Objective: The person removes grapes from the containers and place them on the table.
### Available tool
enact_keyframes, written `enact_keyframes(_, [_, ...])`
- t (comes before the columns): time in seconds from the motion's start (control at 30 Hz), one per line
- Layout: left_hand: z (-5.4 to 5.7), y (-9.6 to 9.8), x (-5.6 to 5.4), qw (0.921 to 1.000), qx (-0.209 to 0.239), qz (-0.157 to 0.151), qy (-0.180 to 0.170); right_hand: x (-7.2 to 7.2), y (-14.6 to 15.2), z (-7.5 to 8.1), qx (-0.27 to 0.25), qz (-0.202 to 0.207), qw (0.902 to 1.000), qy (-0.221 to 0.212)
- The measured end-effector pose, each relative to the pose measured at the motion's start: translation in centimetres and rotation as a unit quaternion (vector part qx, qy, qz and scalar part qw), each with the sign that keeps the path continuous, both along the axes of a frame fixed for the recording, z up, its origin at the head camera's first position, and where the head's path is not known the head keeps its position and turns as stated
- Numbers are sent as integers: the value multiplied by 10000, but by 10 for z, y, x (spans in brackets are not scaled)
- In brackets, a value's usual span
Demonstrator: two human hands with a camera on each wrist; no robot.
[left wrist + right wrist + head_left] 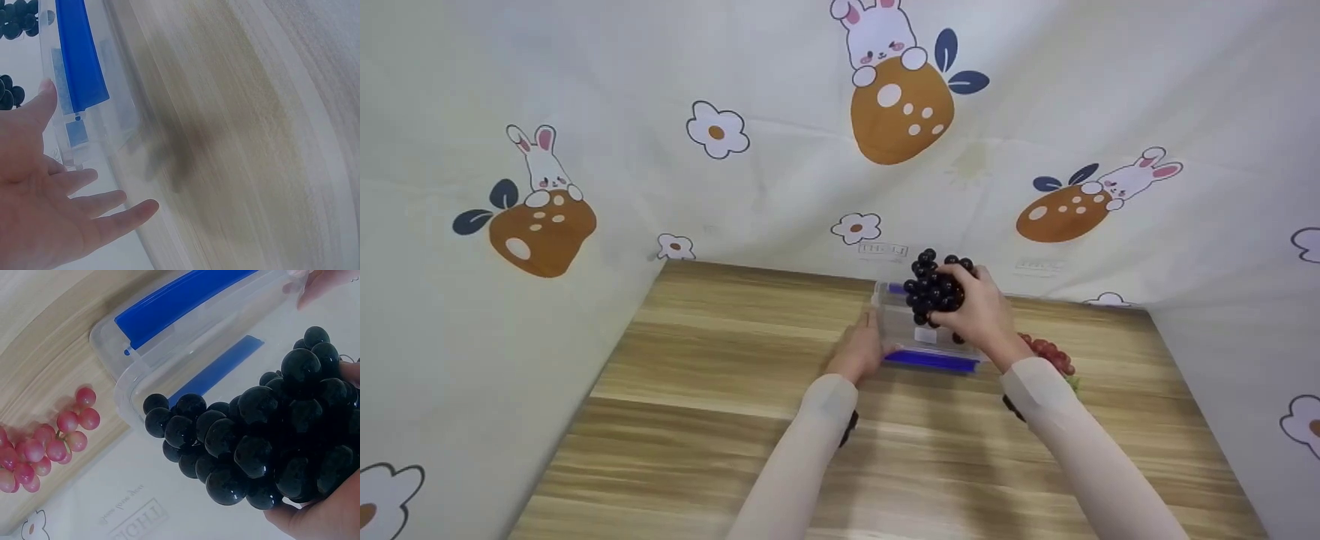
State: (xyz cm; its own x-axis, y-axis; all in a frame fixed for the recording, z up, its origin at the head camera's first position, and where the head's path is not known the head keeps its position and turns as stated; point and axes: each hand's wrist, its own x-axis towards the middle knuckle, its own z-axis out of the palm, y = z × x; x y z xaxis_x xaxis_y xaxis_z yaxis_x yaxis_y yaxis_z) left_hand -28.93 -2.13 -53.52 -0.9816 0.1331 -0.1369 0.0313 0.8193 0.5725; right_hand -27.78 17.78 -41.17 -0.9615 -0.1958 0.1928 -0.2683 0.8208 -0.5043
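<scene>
A bunch of black grapes (934,292) hangs over the clear plastic box (898,326), gripped between the thumb and fingers of my right hand (984,313). In the right wrist view the grapes (253,444) fill much of the picture and hide part of the box. Blue clips run along the box's long sides, the near one (934,362) facing me. My left hand (861,346) is at the box's left end. The left wrist view has its fingers (126,222) straight and spread, the thumb beside the blue clip.
A bunch of red grapes (1048,354) lies on the wooden table (720,465) to the right of the box, partly behind my right wrist. A pale cloth (780,195) printed with rabbits and flowers rises behind the table and at both sides.
</scene>
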Motion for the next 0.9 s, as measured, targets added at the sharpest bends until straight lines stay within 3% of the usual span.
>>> enact_keyframes(0.1, [-7, 1, -4, 10000, -53, -10, 41, 1, 1, 1, -2, 2, 10000, 45])
enact_keyframes(0.17, [-6, 1, -3, 10000, -6, -8, -2, 2, 2, 1, -27, -8, 10000, 72])
enact_keyframes(0.2, [0, 1, 0, 9999, 71, -19, -83, 2, 2, 2, -42, -13, 10000, 85])
enact_keyframes(0.3, [33, 0, 22, 9996, 183, -27, -236, 3, 3, 3, -96, -21, 9999, 113])
enact_keyframes(0.37, [49, 0, 30, 9989, 271, -29, -382, 4, 4, 3, -122, -23, 9999, 115])
enact_keyframes(0.47, [35, 1, 21, 9996, 126, -21, -246, 5, 6, 3, -101, -46, 9998, 146])
enact_keyframes(0.6, [6, 3, 2, 9998, 49, 40, -211, 6, 6, 2, -72, -43, 9998, 182])
enact_keyframes(0.7, [-6, 3, -6, 9996, 121, 86, -232, 8, 6, 2, -71, -26, 9998, 187])
enact_keyframes(0.77, [-9, 3, -8, 9998, 93, 85, -168, 8, 7, 2, -76, -18, 9998, 185])
enact_keyframes(0.9, [8, 2, 3, 10000, 36, 30, -80, 10, 8, 4, -99, -19, 9998, 198])
